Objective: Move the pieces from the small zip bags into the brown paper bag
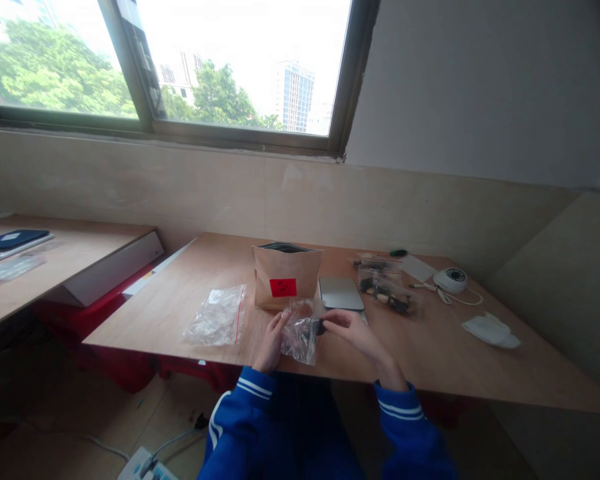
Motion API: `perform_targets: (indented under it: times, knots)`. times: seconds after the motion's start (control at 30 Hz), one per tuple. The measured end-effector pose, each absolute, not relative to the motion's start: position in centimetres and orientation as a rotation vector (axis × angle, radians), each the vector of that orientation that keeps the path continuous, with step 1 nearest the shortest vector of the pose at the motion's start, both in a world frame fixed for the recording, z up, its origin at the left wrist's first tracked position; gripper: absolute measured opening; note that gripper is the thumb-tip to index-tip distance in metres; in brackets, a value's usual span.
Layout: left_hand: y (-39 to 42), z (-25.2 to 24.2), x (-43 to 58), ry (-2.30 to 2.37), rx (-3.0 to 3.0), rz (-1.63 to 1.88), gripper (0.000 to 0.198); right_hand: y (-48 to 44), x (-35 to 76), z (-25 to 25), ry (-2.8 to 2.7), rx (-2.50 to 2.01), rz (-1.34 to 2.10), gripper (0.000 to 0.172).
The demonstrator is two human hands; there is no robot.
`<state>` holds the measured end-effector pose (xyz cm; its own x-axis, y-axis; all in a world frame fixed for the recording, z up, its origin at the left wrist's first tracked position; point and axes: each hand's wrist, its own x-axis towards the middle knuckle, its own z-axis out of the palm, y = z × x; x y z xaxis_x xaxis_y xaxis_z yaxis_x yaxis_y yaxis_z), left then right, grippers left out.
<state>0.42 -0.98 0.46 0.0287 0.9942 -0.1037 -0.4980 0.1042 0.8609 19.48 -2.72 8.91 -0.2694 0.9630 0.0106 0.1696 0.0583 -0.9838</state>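
Observation:
My left hand (271, 340) is closed on the left side of a clear plastic bag (299, 337), which it holds up at the table's front edge. At the bag's right side, my right hand (347, 328) pinches a small dark piece (321, 327), too small to name. Whether that piece is inside the bag or beside it, I cannot tell. Just behind the bag stands an open brown paper pouch (287, 270) with a red label. To its right lies a flat silver device with a smooth top (340, 294), partly hidden by my right hand.
More clear bags (215, 317) lie on the left of the wooden table (170, 300). On the right are bags of dark and tan pieces (387, 293), a white dome camera (450, 280) with cables, and crumpled white paper (491, 331). A second table (80, 250) stands left.

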Motion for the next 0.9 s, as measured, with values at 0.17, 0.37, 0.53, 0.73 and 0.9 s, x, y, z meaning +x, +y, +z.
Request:
perform_targets:
  times: [0.17,0.37,0.53,0.73,0.9]
  knots:
    - [-1.3,1.2,0.5,0.838,0.709,1.300,0.036,-3.0,22.5,10.5,-1.547,-1.228,1.173,0.029]
    - [-1.4,1.4,0.4,0.833,0.694,1.270,0.038,-0.5,20.9,15.4,-1.330,-1.053,0.682,0.029]
    - [-1.2,0.7,0.4,0.787,0.711,1.272,0.035,3.1,16.3,18.9,-1.515,-0.873,0.416,0.024]
    - [-0.7,-0.5,0.2,0.765,0.741,1.296,0.033,5.4,13.3,18.8,-1.844,-0.886,0.134,0.018]
    - [-0.6,-0.5,0.2,0.793,0.752,1.294,0.036,5.0,13.0,17.6,-1.942,-0.864,0.065,0.023]
